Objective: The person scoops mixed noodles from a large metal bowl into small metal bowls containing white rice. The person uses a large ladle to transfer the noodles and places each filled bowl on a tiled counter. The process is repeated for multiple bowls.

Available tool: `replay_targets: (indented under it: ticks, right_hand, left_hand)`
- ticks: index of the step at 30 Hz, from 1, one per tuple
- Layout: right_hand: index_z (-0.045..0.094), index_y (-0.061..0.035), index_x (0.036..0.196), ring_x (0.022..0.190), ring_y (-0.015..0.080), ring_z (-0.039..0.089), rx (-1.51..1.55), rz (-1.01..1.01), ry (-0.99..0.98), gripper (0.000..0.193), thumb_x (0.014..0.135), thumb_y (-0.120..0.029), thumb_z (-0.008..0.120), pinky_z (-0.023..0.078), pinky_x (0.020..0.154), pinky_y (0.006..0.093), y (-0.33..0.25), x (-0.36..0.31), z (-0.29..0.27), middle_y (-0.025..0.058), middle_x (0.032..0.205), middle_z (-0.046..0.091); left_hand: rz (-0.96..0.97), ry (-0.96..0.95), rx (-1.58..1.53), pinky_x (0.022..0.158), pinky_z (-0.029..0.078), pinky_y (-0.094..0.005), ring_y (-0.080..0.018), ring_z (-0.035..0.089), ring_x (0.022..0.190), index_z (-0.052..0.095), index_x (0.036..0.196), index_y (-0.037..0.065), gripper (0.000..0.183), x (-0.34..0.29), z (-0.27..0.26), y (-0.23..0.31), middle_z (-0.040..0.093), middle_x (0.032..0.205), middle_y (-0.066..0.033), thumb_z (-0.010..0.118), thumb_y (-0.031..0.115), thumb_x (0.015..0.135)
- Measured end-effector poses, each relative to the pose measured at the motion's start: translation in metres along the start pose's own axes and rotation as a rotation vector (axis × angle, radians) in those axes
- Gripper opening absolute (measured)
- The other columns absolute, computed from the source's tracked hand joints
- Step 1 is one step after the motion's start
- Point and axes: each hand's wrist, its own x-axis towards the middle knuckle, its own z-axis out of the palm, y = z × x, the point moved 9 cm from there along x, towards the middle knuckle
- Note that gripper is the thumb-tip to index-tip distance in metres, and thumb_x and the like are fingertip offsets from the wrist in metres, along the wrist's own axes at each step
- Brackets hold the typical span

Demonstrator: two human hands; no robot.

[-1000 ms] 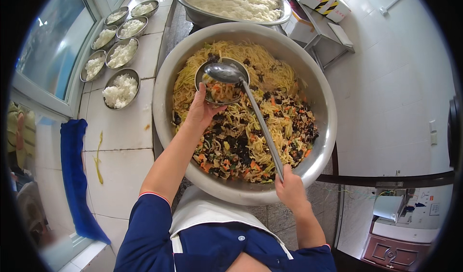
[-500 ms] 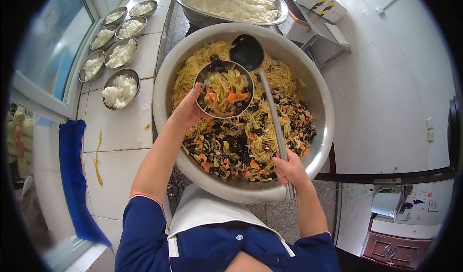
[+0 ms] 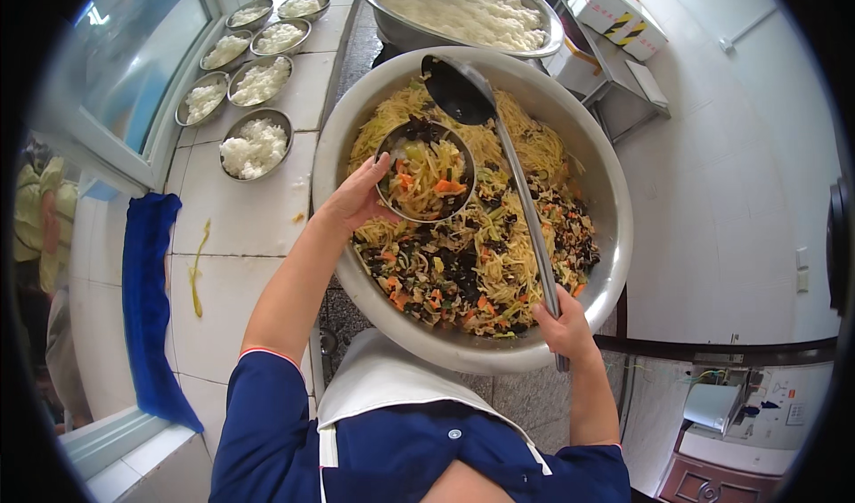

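My left hand (image 3: 359,195) grips the rim of a metal bowl (image 3: 426,170) filled with shredded vegetables, orange strips and dark fungus. It is held above a very large metal basin (image 3: 602,298) of the same cooked food (image 3: 534,155). My right hand (image 3: 565,325) is closed round the handle end of a long-handled ladle (image 3: 525,200). The ladle's dark, shiny cup lies beyond the bowl, over the far part of the basin, and seems to hold no food.
Several metal bowls of white rice (image 3: 256,147) stand on the tiled counter (image 3: 240,227) at left. A blue cloth (image 3: 150,307) and a yellow-green scrap (image 3: 197,267) lie nearer me. Beyond the basin sits a big tub of rice (image 3: 454,8). White boxes (image 3: 614,13) rest on a metal stand at far right.
The ladle's cup has swung slightly up and left relative to the bowl, and its handle reaches a little lower right. The whole scene has shifted as my head turned. Both grips stay the same.
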Motion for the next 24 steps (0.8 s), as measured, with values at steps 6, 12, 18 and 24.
replay_targets:
  ticks: [6, 12, 18, 24]
  right_hand:
    - [0.042, -0.0011, 0.079, 0.058, 0.0388, 0.055, -0.531, -0.153, 0.050, 0.017, 0.080, -0.009, 0.057, 0.041, 0.048, 0.0388, -0.037, -0.021, 0.015, 0.0202, 0.057, 0.050]
    - [0.041, -0.0016, 0.077, 0.041, 0.0164, 0.043, -0.349, -0.238, 0.070, 0.017, 0.081, -0.006, 0.057, 0.034, 0.042, 0.0295, -0.073, -0.010, 0.061, 0.0076, 0.049, 0.042]
    - [0.039, -0.0081, 0.086, 0.031, 0.0062, 0.035, 0.340, -0.020, -0.004, 0.012, 0.085, -0.004, 0.050, 0.028, 0.026, 0.0209, -0.074, 0.004, 0.097, -0.0014, 0.050, 0.040]
    - [0.040, -0.0049, 0.083, 0.030, 0.0124, 0.038, 0.204, 0.255, 0.317, 0.009, 0.080, -0.007, 0.049, 0.034, 0.026, 0.0277, 0.062, 0.038, 0.047, 0.0031, 0.051, 0.040]
  left_hand:
    - [0.135, 0.015, 0.020, 0.064, 0.057, -0.0413, -0.0247, 0.053, 0.108, 0.031, 0.130, 0.012, 0.066, -0.039, -0.031, 0.032, 0.045, 0.123, -0.0091, 0.053, 0.051, 0.082]
    - [0.187, 0.186, -0.194, 0.057, 0.057, -0.0357, -0.0221, 0.058, 0.099, 0.040, 0.124, 0.010, 0.065, -0.115, -0.094, 0.058, 0.054, 0.114, -0.0091, 0.052, 0.056, 0.080]
    - [0.492, 0.348, -0.301, 0.049, 0.055, -0.0304, -0.0209, 0.065, 0.078, 0.045, 0.119, 0.008, 0.058, -0.264, -0.165, 0.135, 0.061, 0.100, -0.0098, 0.048, 0.054, 0.083]
    - [0.777, 0.850, -0.175, 0.069, 0.051, -0.0325, -0.0213, 0.055, 0.102, 0.045, 0.121, 0.011, 0.061, -0.462, -0.288, 0.192, 0.054, 0.116, -0.0090, 0.045, 0.059, 0.083]
